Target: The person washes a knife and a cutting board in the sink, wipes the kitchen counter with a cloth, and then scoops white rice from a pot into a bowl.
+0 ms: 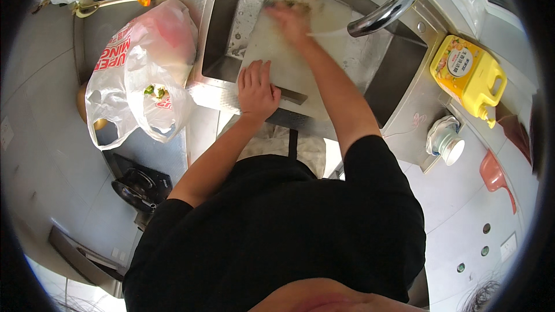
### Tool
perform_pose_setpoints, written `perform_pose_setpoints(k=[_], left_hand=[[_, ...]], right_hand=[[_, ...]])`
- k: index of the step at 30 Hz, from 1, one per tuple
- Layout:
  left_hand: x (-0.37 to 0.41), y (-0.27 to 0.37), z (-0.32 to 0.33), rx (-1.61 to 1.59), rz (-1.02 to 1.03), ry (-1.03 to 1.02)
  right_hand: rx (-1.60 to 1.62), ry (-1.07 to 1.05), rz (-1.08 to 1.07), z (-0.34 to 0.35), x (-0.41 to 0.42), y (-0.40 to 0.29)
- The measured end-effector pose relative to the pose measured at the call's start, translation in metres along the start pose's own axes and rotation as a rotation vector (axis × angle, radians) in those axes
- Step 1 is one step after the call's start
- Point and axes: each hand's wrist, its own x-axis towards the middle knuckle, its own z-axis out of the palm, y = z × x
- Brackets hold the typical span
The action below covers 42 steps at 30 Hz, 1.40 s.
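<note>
A whitish cutting board (277, 52) lies tilted in the stainless steel sink (394, 78), with a handle slot near its close edge. My left hand (259, 91) holds that close edge, its fingers laid over the board's face. Farther up, my right hand (291, 21) is blurred by motion against the board. Dark bits (305, 6) are spread on the surface beside its fingers. Whether anything sits under the right palm is hidden. From the curved chrome faucet (386, 13), a stream of water runs toward my right wrist.
A white plastic bag (143, 65) bulges on the counter left of the sink. To the right stand a yellow detergent jug (468, 78) and stacked bowls (444, 138). A pink scoop (494, 173) hangs on the wall. A black pan (134, 193) is at the lower left.
</note>
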Motion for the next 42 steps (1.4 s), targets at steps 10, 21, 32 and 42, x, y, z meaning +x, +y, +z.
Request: perform_pose_setpoints(k=[10, 21, 32, 42], left_hand=[[0.005, 0.002, 0.001, 0.041, 0.009, -0.084], [0.005, 0.072, 0.035, 0.087, 0.2, -0.305], [0.17, 0.029, 0.148, -0.544, 0.073, -0.411], [0.171, 0.05, 0.066, -1.45, -0.464, -0.891]], right_hand=[[-0.151, 0.061, -0.075, -0.027, -0.084, -0.028], [-0.285, 0.342, 0.147, -0.117, -0.139, 0.012], [-0.152, 0.486, 0.143, -0.118, -0.144, 0.026], [-0.073, 0.515, 0.198, -0.118, -0.15, 0.035]])
